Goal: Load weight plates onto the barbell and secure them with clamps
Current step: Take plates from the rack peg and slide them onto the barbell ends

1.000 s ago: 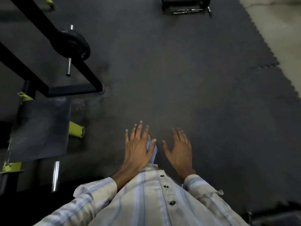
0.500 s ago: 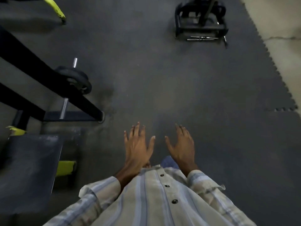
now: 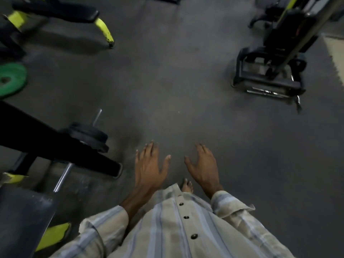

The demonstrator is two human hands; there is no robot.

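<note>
Beside the black steel rack beam (image 3: 55, 148): silver steel barbell (image 3: 63, 176) running under it, carrying round black iron weight plates (image 3: 89, 135) on its far end. Right of the beam, over the grey rubber floor (image 3: 186, 90): left hand (image 3: 149, 168) and right hand (image 3: 203, 167), both spread, holding nothing. Far beyond the beam: flat green weight plate (image 3: 11, 79) on the floor.
</note>
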